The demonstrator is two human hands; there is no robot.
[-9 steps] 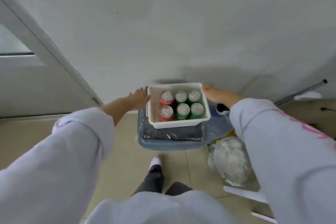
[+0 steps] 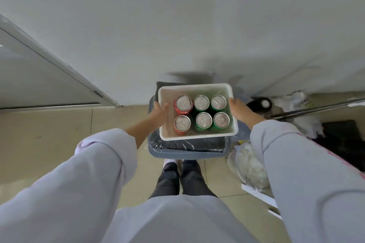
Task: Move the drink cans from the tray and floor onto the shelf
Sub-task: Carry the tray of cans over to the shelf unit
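A white rectangular tray holds several upright drink cans: two red cans on its left side and several green cans to their right. The tray is over a grey bin lined with a black bag. My left hand grips the tray's left wall, thumb over the rim. My right hand is closed on the tray's right wall. No shelf is in view.
A white wall rises just behind the tray, with a door frame at the left. On the floor to the right lie a crumpled white plastic bag, a metal pole and dark clutter. My feet stand on beige tiles.
Both hands have closed in from beside the tray onto its side walls. The view has moved nearer to the tray.
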